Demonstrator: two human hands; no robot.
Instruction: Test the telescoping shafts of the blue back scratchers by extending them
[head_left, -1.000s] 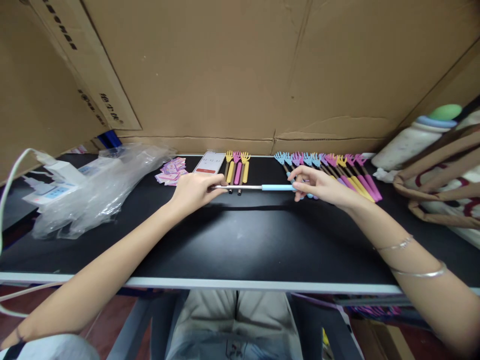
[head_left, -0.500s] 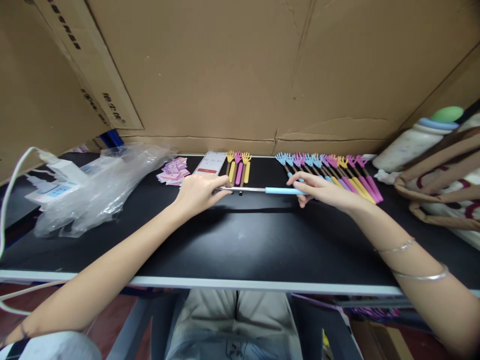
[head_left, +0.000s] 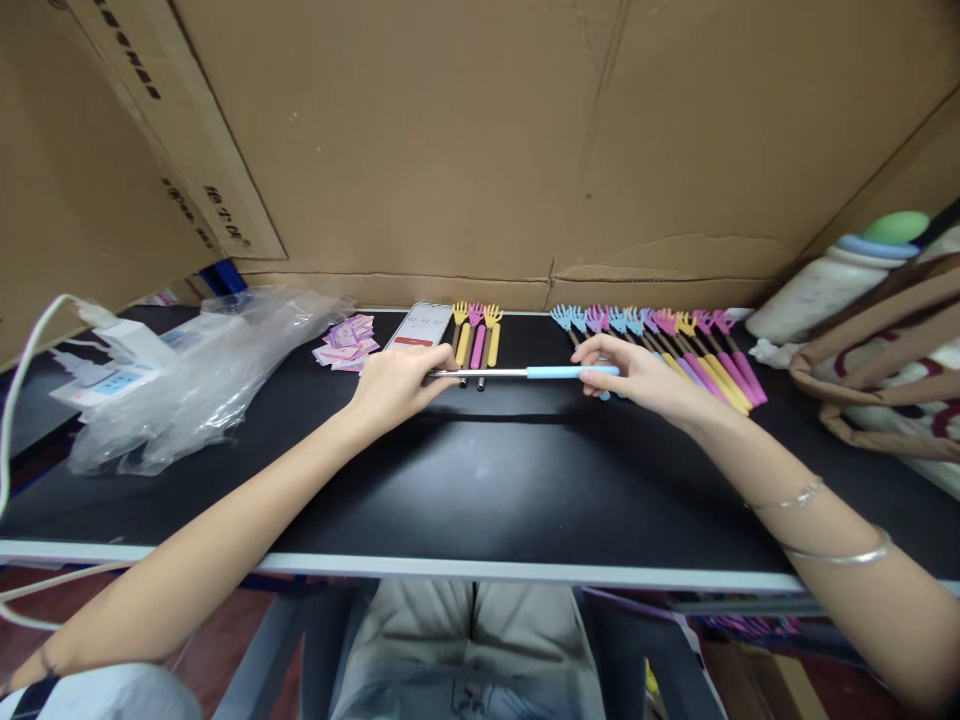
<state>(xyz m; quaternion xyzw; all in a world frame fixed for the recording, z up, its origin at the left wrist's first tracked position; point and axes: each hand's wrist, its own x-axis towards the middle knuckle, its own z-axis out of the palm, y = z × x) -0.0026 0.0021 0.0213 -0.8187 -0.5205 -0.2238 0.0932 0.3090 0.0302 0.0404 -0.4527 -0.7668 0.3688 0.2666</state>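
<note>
A telescopic back scratcher (head_left: 553,372) with a light blue handle and a thin metal rod lies level between my two hands, just above the table. My left hand (head_left: 401,385) pinches the far end of the rod; any claw head there is hidden by the fingers. My right hand (head_left: 626,372) has its thumb and fingers closed on the end of the blue handle. Beyond my left fingertips, a small group of yellow and pink back scratchers (head_left: 477,345) lies side by side. A longer row of blue, pink, purple and yellow back scratchers (head_left: 705,360) lies behind my right hand.
On the left are a clear plastic bag (head_left: 202,390), a power strip (head_left: 112,380) and pink-purple paper slips (head_left: 347,343). A phone (head_left: 421,325) lies behind my left hand. A white bottle (head_left: 832,285) and a brown-handled bag (head_left: 885,380) stand right. Cardboard (head_left: 450,150) walls the back.
The back scratcher has risen very slightly at its handle end. My right hand has shifted a little, its fingertips now curled nearer the handle's end; my left hand is nearly still.
</note>
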